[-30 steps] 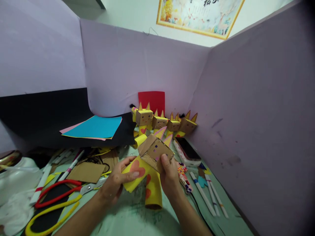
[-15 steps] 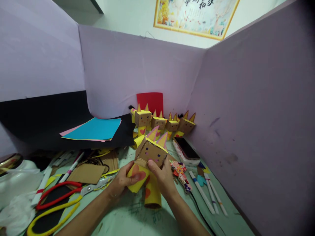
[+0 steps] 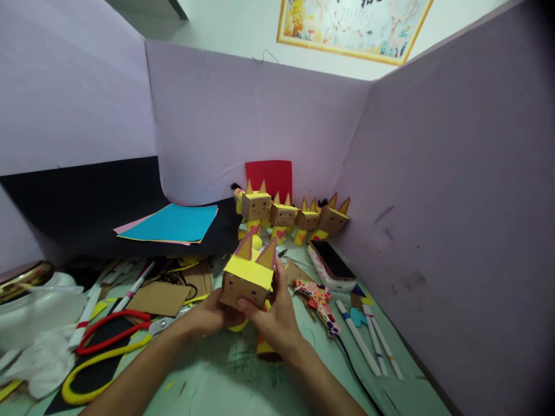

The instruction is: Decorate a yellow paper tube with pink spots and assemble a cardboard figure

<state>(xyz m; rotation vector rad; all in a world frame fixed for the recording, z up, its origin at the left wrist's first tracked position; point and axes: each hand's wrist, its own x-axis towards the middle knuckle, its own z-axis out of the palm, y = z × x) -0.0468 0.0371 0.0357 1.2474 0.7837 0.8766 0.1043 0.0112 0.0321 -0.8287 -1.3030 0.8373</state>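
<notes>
Between my two hands is a cardboard cat figure (image 3: 246, 283), its boxy head tipped forward so the yellow top and two pink-edged ears show. My right hand (image 3: 274, 315) grips the head's right side, thumb on the drawn face. Under the head, my left hand (image 3: 212, 316) closes around the yellow body, which is mostly hidden now. A yellow paper tube (image 3: 267, 351) shows below my right hand; whether it joins the figure I cannot tell. Behind stand several similar cat figures (image 3: 284, 216) in a row before a red sheet (image 3: 269, 176).
Red-and-yellow scissors (image 3: 113, 315) lie at left beside cardboard scraps (image 3: 158, 297). Blue paper (image 3: 173, 222) rests on a black sheet (image 3: 78, 202). At right are a phone (image 3: 332, 260), a flower-patterned glue gun (image 3: 318, 300) with a cord, and several markers (image 3: 358, 338). Purple panels (image 3: 260, 110) enclose the table.
The cat figure's head has tilted forward and moved slightly left and down, so its yellow top shows and its heart-marked body is mostly hidden. The whole view has shifted slightly.
</notes>
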